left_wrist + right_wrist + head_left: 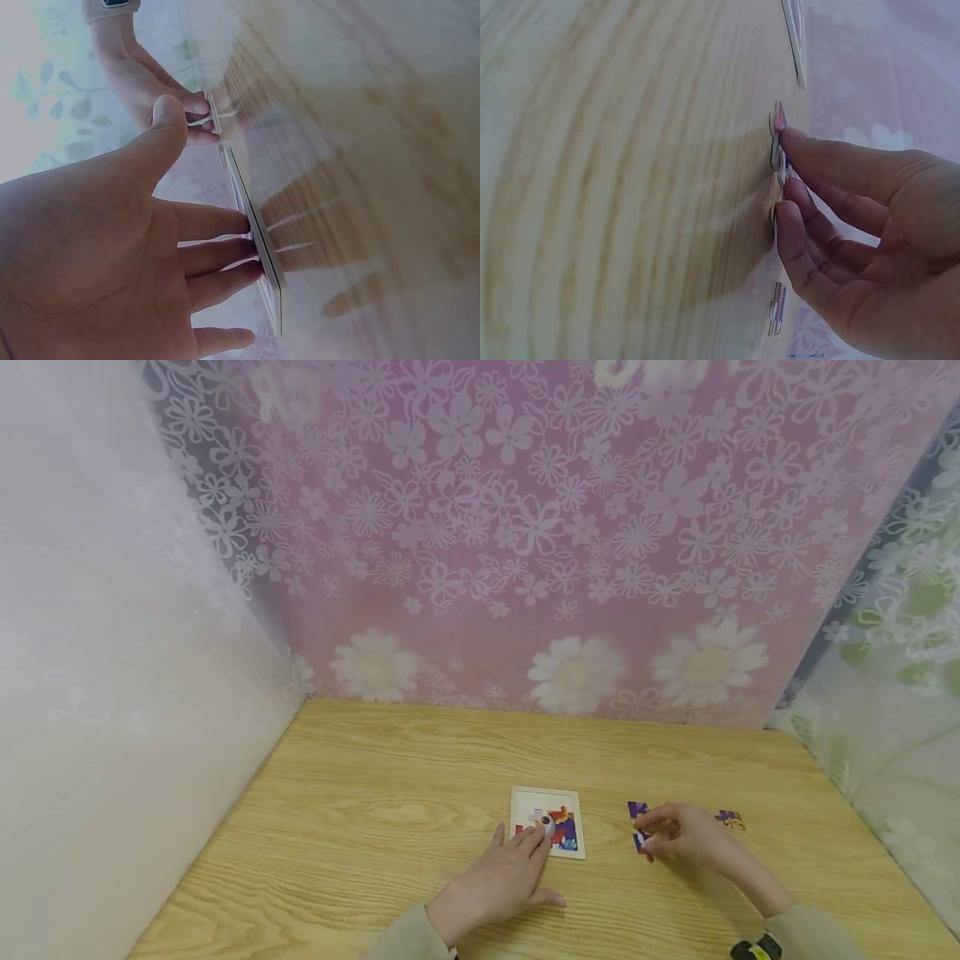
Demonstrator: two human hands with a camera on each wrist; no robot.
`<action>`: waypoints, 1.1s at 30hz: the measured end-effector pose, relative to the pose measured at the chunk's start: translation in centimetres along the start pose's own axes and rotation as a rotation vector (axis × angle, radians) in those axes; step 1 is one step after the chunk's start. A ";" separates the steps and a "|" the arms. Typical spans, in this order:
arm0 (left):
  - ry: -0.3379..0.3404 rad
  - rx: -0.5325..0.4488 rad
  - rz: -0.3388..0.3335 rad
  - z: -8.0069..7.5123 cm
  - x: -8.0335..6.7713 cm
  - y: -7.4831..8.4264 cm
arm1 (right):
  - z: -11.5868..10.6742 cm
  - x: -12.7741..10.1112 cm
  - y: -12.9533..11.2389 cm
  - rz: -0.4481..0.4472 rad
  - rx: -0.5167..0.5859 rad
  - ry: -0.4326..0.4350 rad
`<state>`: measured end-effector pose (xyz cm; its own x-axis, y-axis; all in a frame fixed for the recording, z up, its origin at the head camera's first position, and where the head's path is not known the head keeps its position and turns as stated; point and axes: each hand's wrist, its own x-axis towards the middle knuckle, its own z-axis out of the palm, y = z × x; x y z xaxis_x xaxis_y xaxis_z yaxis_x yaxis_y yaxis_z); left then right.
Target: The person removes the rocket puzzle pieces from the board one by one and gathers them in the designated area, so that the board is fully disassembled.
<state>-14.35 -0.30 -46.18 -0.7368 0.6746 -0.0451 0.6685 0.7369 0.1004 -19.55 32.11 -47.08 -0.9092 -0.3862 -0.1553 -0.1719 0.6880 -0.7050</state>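
A shallow jigsaw tray (522,793) with a pale frame lies on the table, partly filled with colourful pieces, one showing a large eye. My left hand (504,875) rests its fingertips on the tray's lower left part, fingers straight and thumb spread away. To the right lie loose purple puzzle pieces (637,810), partly covered by my right hand (686,837). Its fingers are loosely bent, and the thumb touches one puzzle piece (775,154) in the right wrist view. Whether any piece is lifted is hard to see. Beyond that hand lies another puzzle piece (731,819).
The wood-grain table (360,810) meets a pink floral curtain (480,568) at the back. A pale sheet (112,652) hangs along the left and a leafy one (900,760) along the right. A dark watch (757,947) sits on my right wrist.
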 end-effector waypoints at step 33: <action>-0.041 0.000 -0.005 -0.1 0.1 -0.1 | -0.8 2.2 -3.0 -0.117 -0.110 0.346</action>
<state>-14.52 -0.33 -46.10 -0.7356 0.6719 -0.0864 0.6646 0.7405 0.1005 -21.33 29.70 -44.78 -0.9522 -0.2484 0.1777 -0.3043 0.7205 -0.6231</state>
